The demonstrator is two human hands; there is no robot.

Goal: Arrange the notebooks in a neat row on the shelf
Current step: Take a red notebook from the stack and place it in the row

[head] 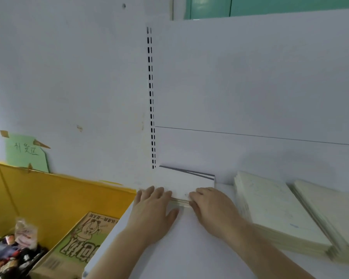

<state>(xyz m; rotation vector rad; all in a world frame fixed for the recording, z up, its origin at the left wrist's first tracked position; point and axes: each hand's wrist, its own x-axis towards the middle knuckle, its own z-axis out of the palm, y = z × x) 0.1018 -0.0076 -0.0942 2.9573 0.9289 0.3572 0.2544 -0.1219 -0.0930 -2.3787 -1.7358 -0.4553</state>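
Here both hands, left (153, 210) and right (212, 208), rest flat with straight fingers on the front edge of a notebook stack (186, 183) at the shelf (189, 248) corner; uneven pushing could skew it.

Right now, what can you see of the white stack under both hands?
The white stack is a small pile of thin notebooks with plain white covers and two grey edge lines at the back. It lies flat at the shelf's left rear corner. The left hand and right hand rest on its near edge.
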